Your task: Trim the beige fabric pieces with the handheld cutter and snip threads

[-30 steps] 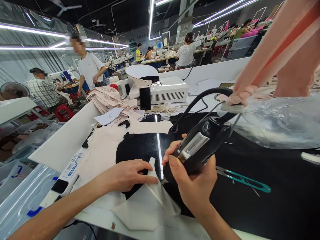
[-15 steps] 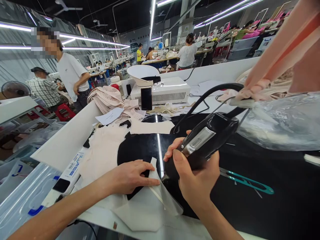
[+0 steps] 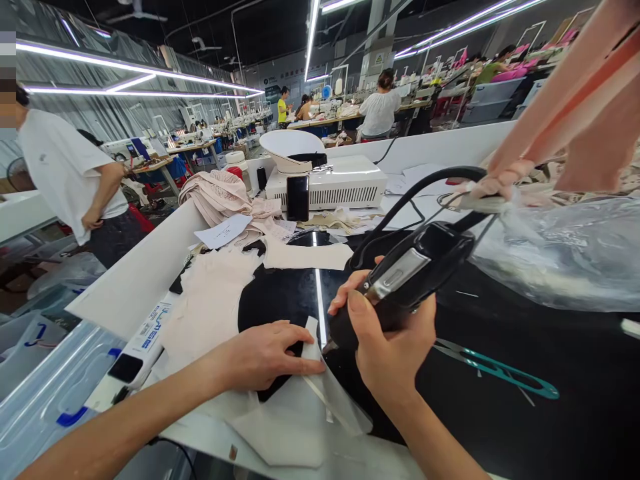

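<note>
My left hand (image 3: 267,357) lies over a pale fabric piece (image 3: 293,430), its thumb and index finger gripping the piece near a narrow folded strip. Part of the fabric is hidden under the fingers, and a thin sheer flap spreads to the right. My right hand (image 3: 393,363) is wrapped round a black corded hand tool (image 3: 395,287) with a silver plate on its side. Its narrow tip points down just beside the left thumb, close to the fabric edge; whether it touches cannot be made out. Teal-handled thread snips (image 3: 525,381) lie on the black work surface (image 3: 500,433) at the right.
Cut pale fabric (image 3: 210,293) covers the left side. A white machine (image 3: 345,187) with a phone (image 3: 298,198) against it stands behind. At right are a clear plastic bag (image 3: 560,247) and hanging pink cloth (image 3: 555,127). A person in white (image 3: 70,167) stands left.
The view has shifted slightly, and the standing person appears farther left. My hands, the tool and the fabric keep nearly the same arrangement.
</note>
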Demonstrator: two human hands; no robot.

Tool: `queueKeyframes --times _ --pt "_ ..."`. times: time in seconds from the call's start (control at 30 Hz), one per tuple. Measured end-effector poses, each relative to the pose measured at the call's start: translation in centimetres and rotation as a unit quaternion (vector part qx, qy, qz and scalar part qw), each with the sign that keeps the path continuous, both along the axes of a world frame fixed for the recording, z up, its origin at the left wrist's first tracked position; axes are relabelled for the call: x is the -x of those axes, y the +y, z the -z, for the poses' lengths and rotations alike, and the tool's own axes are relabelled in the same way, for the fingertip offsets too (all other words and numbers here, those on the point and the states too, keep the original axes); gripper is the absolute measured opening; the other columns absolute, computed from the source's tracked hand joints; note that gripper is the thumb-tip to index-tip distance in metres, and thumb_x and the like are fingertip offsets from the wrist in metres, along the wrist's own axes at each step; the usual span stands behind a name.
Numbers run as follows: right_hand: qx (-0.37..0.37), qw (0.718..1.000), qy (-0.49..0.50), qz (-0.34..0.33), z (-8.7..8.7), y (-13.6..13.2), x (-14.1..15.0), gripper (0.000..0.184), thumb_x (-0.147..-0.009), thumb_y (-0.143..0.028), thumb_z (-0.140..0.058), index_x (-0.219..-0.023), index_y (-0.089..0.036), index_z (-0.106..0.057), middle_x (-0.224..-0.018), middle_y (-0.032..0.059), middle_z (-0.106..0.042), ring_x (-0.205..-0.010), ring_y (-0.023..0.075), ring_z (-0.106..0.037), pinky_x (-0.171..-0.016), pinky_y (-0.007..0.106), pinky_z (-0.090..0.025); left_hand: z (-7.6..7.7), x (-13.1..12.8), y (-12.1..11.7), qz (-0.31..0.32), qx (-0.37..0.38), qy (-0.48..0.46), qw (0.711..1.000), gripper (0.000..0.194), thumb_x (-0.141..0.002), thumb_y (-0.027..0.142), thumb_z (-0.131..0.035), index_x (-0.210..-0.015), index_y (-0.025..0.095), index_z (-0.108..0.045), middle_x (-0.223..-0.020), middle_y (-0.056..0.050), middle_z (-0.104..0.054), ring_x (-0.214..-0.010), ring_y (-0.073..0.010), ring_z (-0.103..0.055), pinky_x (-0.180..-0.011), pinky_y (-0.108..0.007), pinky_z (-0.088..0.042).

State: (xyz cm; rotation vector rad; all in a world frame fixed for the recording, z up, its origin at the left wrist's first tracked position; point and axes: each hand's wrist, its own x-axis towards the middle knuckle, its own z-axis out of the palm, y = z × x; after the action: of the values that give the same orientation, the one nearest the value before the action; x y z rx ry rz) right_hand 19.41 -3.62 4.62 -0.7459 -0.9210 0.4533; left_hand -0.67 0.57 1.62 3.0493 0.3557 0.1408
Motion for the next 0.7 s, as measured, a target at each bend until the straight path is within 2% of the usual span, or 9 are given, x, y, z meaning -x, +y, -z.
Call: queueKeyframes --times 0.2,0.47,0.7 --pt "0.020 1.000 -0.018 0.012 0.2 0.4 0.2 0.031 -0.087 -0.023 -0.081 -0.108 -0.029 -0.060 -0.081 -0.0085 -0.071 -0.061 0.0135 -0.068 -0.058 0.029 -0.061 0.2 -0.1 -0.1 0.000 0.003 -0.006 1.000 0.054 -0.102 0.002 -0.059 -0.147 0.030 -0.070 -0.150 -0.012 -0.064 -0.123 -0.0248 -0.070 -0.110 -0.037 -0.058" --pt "-0.005 1.000 0.004 -0.004 -0.3 1.0 0.1 0.032 -0.086 -0.021 -0.084 -0.106 -0.029 -0.061 -0.078 -0.0096 -0.071 -0.058 0.0128 -0.066 -0.056 0.028 -0.062 0.4 -0.1 -0.2 0.003 -0.009 -0.035 0.999 0.050 -0.103 0.001 -0.058 -0.143 0.028 -0.072 -0.146 -0.012 -0.065 -0.122 -0.0234 -0.070 -0.110 -0.033 -0.057" --pt "0.017 0.999 -0.031 0.018 0.3 1.4 0.3 0.026 -0.088 -0.025 -0.083 -0.101 -0.029 -0.061 -0.081 -0.0063 -0.071 -0.056 0.0149 -0.067 -0.051 0.030 -0.059 0.5 -0.1 0.0 0.008 0.000 -0.037 0.999 0.051 -0.102 0.001 -0.057 -0.143 0.026 -0.072 -0.145 -0.013 -0.066 -0.121 -0.0242 -0.070 -0.110 -0.035 -0.057"
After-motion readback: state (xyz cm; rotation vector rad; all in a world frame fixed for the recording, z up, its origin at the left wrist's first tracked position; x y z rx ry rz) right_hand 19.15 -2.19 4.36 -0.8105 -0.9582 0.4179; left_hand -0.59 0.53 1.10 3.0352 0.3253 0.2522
